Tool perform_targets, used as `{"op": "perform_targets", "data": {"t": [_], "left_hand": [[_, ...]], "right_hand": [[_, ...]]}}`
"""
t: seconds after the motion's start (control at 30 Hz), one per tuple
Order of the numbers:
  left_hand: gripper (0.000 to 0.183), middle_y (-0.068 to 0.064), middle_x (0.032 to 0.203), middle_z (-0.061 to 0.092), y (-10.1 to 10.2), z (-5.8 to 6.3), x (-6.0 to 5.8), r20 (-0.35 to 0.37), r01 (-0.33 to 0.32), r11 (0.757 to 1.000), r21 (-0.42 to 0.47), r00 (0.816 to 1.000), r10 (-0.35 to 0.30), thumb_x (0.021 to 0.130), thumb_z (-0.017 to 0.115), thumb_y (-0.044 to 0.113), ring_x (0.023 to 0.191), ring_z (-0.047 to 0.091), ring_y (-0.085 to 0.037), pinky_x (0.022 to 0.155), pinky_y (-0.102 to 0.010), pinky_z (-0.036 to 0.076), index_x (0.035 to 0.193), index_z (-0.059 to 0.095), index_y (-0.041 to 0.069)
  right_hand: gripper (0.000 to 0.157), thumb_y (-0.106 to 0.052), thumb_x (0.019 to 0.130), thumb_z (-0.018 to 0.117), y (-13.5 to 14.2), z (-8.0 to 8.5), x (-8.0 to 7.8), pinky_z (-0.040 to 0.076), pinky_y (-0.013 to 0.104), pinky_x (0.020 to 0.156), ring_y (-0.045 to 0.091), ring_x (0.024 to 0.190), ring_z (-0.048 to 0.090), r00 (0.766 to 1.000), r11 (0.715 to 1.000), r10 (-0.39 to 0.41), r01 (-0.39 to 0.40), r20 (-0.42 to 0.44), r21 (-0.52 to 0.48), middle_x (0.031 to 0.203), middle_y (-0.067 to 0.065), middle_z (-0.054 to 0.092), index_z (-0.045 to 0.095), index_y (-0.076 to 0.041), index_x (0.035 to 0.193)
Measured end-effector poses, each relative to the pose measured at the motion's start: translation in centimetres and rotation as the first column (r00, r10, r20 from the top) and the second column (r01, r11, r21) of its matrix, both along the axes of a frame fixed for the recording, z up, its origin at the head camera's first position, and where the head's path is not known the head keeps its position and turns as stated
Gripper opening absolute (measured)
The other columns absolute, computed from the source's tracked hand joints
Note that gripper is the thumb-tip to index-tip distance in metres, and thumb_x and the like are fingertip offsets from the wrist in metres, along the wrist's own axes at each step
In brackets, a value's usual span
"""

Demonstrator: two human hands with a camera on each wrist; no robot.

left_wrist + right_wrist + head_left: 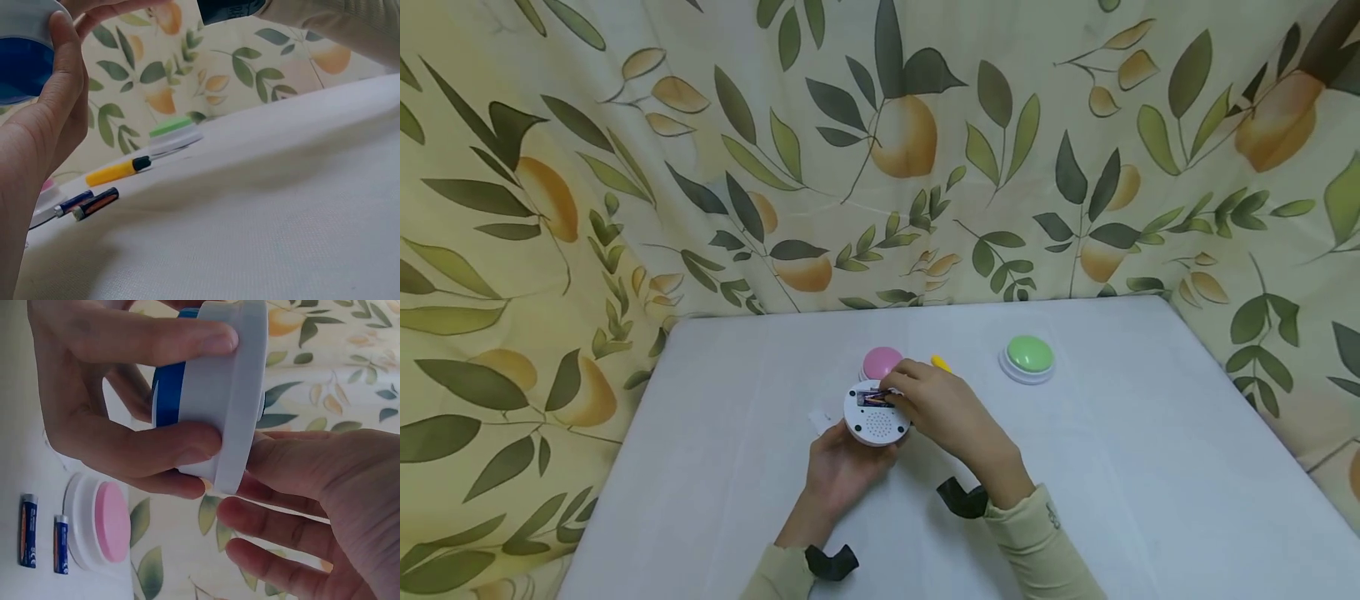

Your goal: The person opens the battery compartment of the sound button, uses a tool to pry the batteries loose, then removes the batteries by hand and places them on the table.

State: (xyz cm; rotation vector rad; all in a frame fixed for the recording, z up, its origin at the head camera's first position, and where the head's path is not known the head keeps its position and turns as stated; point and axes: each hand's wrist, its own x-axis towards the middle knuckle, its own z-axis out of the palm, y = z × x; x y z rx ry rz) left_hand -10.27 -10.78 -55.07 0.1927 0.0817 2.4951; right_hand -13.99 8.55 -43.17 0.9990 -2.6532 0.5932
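Note:
My left hand (842,477) holds a round white push button (878,428) with its underside turned up. In the right wrist view its blue dome (167,397) points away from my right hand. The battery compartment is uncovered, with dark batteries (872,399) lying in it. My right hand (953,417) reaches over from the right, its thumb and forefinger touching the compartment's right end. Whether they pinch a battery or press on it is hidden. The other right fingers (281,562) hang loosely bent, apart from the button.
Behind the held button stands a pink button (882,362), with loose batteries (29,531) beside it. A yellow-handled screwdriver (115,172) lies nearby. Farther right is a green button (1030,354). A small whitish piece (822,421) lies left of my hands. Patterned curtain (880,208) borders the white table (715,433).

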Motion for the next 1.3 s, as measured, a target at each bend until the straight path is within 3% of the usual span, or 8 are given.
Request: {"op": "perform_targets", "data": {"t": [0.17,0.23,0.53,0.87,1.3], "left_hand": [[0.07,-0.016,0.157,0.04,0.0,0.1,0.2,0.018,0.003,1.0,-0.003,1.0,-0.003,0.105,0.05,0.019,0.139,0.048,-0.047,0.109,-0.039,0.051,0.163,0.011,0.026],[0.069,-0.016,0.156,0.04,0.0,0.1,0.2,-0.008,0.001,1.0,-0.014,1.0,-0.001,0.106,0.046,0.021,0.138,0.048,-0.046,0.109,-0.038,0.051,0.164,0.008,0.025],[0.072,-0.016,0.159,0.032,0.3,0.7,-0.4,-0.027,-0.006,0.999,0.038,1.0,0.007,0.106,0.048,0.022,0.141,0.044,-0.045,0.108,-0.038,0.052,0.164,0.005,0.028],[0.069,-0.014,0.16,0.032,-0.3,1.4,-0.2,-0.017,-0.099,0.994,-0.042,0.995,0.098,0.107,0.046,0.027,0.135,0.048,-0.041,0.103,-0.037,0.053,0.164,0.007,0.03],[0.065,-0.017,0.155,0.043,-2.8,2.1,0.4,-0.122,-0.152,0.988,-0.01,0.981,0.149,0.107,0.044,0.028,0.135,0.05,-0.041,0.106,-0.036,0.049,0.162,0.008,0.025]], "right_hand": [[0.019,-0.013,0.092,0.08,-0.3,0.1,0.4,0.063,0.03,0.081,0.01,0.091,0.068,1.0,0.998,-0.022,0.023,-0.008,0.056,0.108,-0.002,0.072,0.075,-0.014,0.111],[0.02,-0.014,0.093,0.079,-0.3,0.3,0.5,0.063,0.031,0.081,0.011,0.09,0.068,0.999,0.997,-0.033,0.033,0.002,0.067,0.109,-0.001,0.072,0.074,-0.013,0.112],[0.018,-0.017,0.095,0.077,0.2,0.7,-0.4,0.06,0.031,0.075,0.011,0.085,0.064,0.995,0.996,-0.078,0.076,0.064,0.042,0.108,-0.003,0.072,0.072,-0.015,0.112],[0.016,-0.017,0.098,0.073,0.3,-0.2,-0.8,0.055,0.029,0.074,0.018,0.09,0.068,0.988,0.993,-0.02,0.038,0.152,-0.116,0.108,-0.004,0.07,0.068,-0.016,0.113],[0.017,-0.017,0.099,0.072,-1.4,-0.8,-1.1,0.056,0.027,0.073,0.011,0.092,0.061,0.956,0.962,0.057,0.024,0.286,-0.272,0.108,-0.004,0.068,0.067,-0.018,0.116]]}}
